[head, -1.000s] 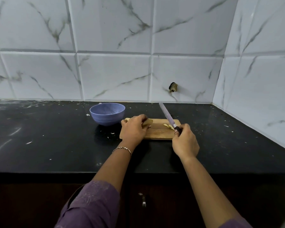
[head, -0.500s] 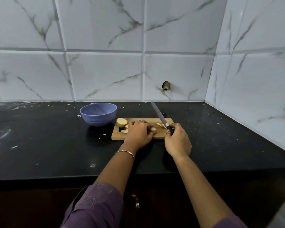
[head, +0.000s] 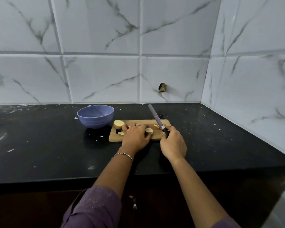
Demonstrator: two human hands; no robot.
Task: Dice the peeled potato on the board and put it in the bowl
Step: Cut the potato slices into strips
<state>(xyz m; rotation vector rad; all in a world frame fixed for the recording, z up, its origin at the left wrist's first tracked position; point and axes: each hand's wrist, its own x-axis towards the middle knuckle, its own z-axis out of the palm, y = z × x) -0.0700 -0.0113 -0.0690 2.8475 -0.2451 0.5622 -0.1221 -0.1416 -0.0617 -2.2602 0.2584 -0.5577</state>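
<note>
A wooden cutting board point(head: 155, 138) lies on the black counter. A chunk of peeled potato point(head: 119, 123) sits at the board's far left corner, and small cut pieces point(head: 155, 126) lie by the blade. My left hand point(head: 136, 136) rests on the board, its fingers pinching a potato slice point(head: 149, 130). My right hand point(head: 173, 143) grips the dark handle of a knife point(head: 156, 119), whose blade points up and away over the board. A blue bowl point(head: 95, 116) stands just left of the board; nothing shows inside it.
The black counter point(head: 39, 142) is speckled with white scraps. Tiled walls close it off at the back and on the right point(head: 253, 79). The counter's front edge runs below my forearms.
My left hand has slid right across the board, uncovering the potato chunk at the left corner, and now holds a slice. The knife has stayed raised in my right hand.
</note>
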